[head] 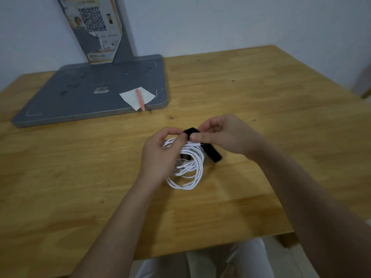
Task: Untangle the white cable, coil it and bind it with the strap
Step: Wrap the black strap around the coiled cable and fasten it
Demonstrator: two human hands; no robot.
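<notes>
Both hands work a black strap over the top of a coiled white cable above the desk.

The left hand (160, 151) grips the top of the cable (187, 167) with curled fingers, its loops hanging down to the wooden desk (261, 93) near the front edge. The right hand (224, 135) pinches the strap (210, 152) between thumb and fingertips where it crosses the coil; the strap's free end trails down to the right of the loops. Far left on the desk lies a grey board (90, 91) carrying a white slip of paper (137, 97) with a pink pen (140, 99) across it, and a poster stand (98, 29) rises behind.
</notes>
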